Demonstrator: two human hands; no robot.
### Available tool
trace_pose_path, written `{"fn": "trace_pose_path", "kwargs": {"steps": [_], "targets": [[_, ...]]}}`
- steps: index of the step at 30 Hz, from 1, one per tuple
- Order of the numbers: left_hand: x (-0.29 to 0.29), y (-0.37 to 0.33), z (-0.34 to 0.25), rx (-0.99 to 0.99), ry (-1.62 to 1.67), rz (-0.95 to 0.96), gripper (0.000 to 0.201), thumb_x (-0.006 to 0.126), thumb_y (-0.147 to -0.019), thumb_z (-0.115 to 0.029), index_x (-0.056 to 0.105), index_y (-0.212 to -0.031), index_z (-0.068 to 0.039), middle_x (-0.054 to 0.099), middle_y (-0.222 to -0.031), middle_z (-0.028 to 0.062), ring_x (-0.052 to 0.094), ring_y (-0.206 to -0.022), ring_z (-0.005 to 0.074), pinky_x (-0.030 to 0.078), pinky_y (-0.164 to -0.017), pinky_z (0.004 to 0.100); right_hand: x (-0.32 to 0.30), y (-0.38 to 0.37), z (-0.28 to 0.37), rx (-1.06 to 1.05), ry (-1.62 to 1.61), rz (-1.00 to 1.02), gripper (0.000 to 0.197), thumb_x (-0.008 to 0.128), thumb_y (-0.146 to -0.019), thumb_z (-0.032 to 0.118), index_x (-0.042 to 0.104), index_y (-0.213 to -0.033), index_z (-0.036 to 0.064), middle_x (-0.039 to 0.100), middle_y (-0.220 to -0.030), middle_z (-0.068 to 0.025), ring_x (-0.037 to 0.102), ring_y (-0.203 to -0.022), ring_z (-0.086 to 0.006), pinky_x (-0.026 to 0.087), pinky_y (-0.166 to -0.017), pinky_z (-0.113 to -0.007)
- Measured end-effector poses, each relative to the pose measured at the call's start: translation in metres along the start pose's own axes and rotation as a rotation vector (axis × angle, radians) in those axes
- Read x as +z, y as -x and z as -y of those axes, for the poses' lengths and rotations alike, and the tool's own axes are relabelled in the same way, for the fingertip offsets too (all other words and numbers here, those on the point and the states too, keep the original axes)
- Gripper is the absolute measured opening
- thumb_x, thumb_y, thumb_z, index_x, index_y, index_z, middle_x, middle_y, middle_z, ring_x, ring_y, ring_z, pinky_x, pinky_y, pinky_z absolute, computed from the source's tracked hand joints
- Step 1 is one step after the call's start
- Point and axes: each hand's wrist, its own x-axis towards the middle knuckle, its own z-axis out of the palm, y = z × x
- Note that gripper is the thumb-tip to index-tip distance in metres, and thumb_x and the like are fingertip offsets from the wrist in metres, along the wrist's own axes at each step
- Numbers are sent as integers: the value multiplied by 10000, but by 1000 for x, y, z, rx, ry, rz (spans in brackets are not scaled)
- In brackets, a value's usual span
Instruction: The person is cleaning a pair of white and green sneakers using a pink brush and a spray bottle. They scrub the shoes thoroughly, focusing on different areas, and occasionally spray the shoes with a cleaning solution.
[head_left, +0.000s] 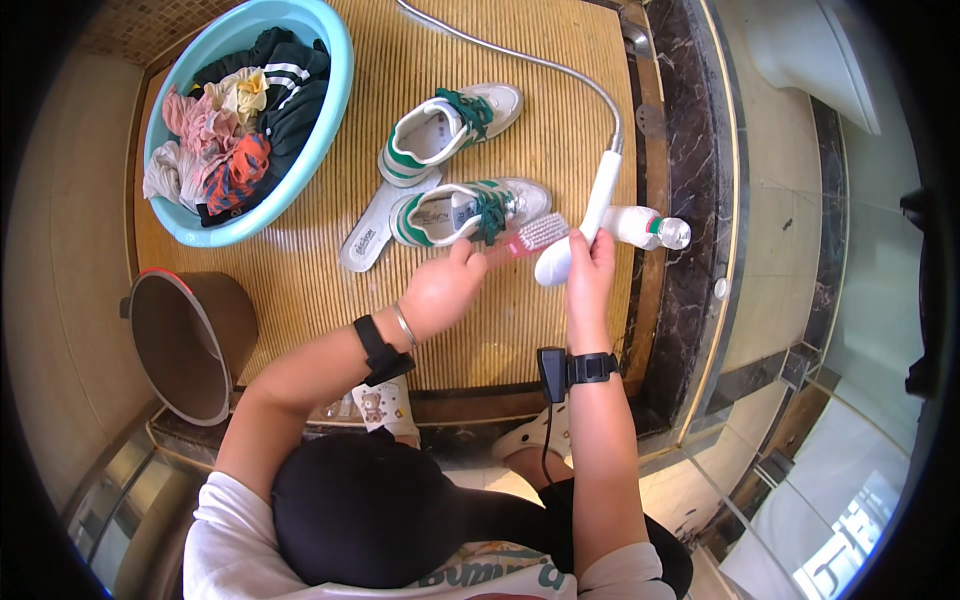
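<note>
My left hand (445, 288) is closed round the handle of a pink scrub brush (540, 234), its white bristles turned up. In my right hand (590, 285) is a white shower head (602, 195), held by its lower part with the round head close to the brush. A white and green sneaker (470, 213) with green laces lies just beyond my left hand. Its mate (450, 132) lies farther back. A grey-white insole (378, 228) rests on the mat, partly under the shoes. No water can be made out coming from the shower head.
A light blue basin (335, 120) full of clothes (235, 130) stands at the far left. Nearer is a brown bucket (190, 340), tilted in view. A metal hose (520, 58) curves over the ribbed mat (330, 310). A bottle (640, 227) lies by the dark stone edge (690, 200).
</note>
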Motion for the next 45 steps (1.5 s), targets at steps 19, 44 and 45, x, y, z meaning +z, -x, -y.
{"fn": "trace_pose_path", "kwargs": {"steps": [19, 44, 45], "targets": [[-8, -15, -29, -21, 639, -20, 190, 594, -879, -56, 513, -1026, 33, 541, -1057, 226, 572, -939, 420, 500, -814, 451, 43, 60, -28, -81, -147, 375, 550, 480, -1033, 145, 219, -1504, 39, 613, -1209, -139, 598, -1067, -197, 484, -913, -297], [7, -77, 28, -873, 1436, -28, 359, 494, -1032, -329, 630, -1061, 3, 651, -864, 25, 586, -715, 132, 471, -642, 289, 48, 14, -24, -303, 651, 229, 411, 526, -981, 173, 540, -1389, 223, 624, -732, -256, 625, -645, -426, 480, -561, -489], [10, -78, 39, -882, 1439, -22, 354, 492, -1037, -324, 626, -1078, 1, 657, -874, 33, 603, -721, 148, 495, -655, 304, 55, 17, -22, -279, 661, 220, 427, 526, -979, 165, 527, -1402, 221, 624, -731, -255, 622, -644, -430, 479, -563, -492]]}}
